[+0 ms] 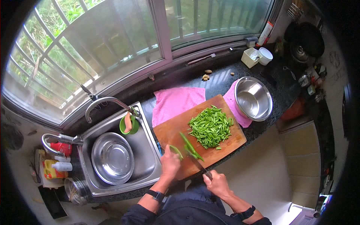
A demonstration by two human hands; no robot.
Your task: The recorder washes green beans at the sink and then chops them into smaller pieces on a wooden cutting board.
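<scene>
A wooden cutting board [168, 132] lies at a slant on the dark counter before me. My left hand [170, 164], over the board's left end, has its fingers closed around a long green chili pepper [176, 152]. With my right hand [217, 184] I grip the dark handle of a kitchen knife [200, 166] at the board's near edge. The blade points up and left, next to a whole green pepper [192, 146] on the wood; another green piece by the blade is blurred. A heap of short-cut green stalks [211, 128] covers the right half of the board.
A steel sink [143, 157] with a metal basin [112, 159] and a green cup [135, 128] is on the left. Pink cloths [178, 102] lie behind and beside the board. A steel bowl [253, 98] stands right, a white tub [265, 55] farther back.
</scene>
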